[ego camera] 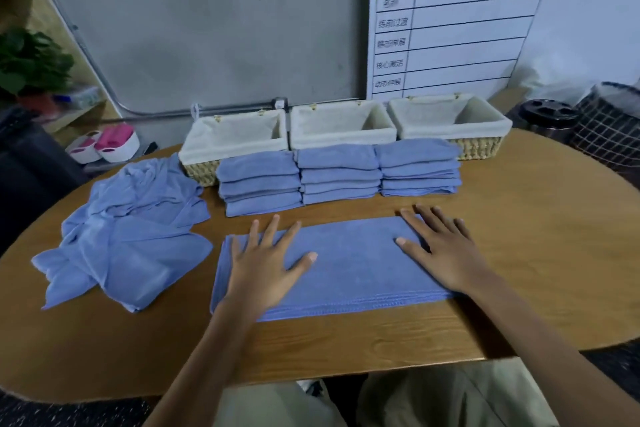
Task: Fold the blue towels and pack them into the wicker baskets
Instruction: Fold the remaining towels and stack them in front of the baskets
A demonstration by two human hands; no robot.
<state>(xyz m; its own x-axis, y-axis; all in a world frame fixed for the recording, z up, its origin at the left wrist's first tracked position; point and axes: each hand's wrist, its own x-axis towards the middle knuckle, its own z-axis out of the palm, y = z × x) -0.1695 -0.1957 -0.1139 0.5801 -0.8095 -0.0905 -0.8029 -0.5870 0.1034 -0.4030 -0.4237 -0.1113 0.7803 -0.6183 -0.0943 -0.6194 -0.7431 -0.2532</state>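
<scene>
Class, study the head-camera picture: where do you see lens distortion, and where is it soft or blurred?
Head view: wide-angle lens bows the table edge and tilts the whiteboard; the plant at the left margin is soft; the flattened towel is fairly sharp.

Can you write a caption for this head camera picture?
Both hands flatten a towel before three empty baskets.

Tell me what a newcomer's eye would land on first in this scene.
First, the two hands: the left hand and right hand press flat on a half-folded blue towel at the near middle of the wooden table. Behind it stand three stacks of folded towels in front of three lined wicker baskets. A rumpled heap of unfolded towels lies to the left.
</scene>
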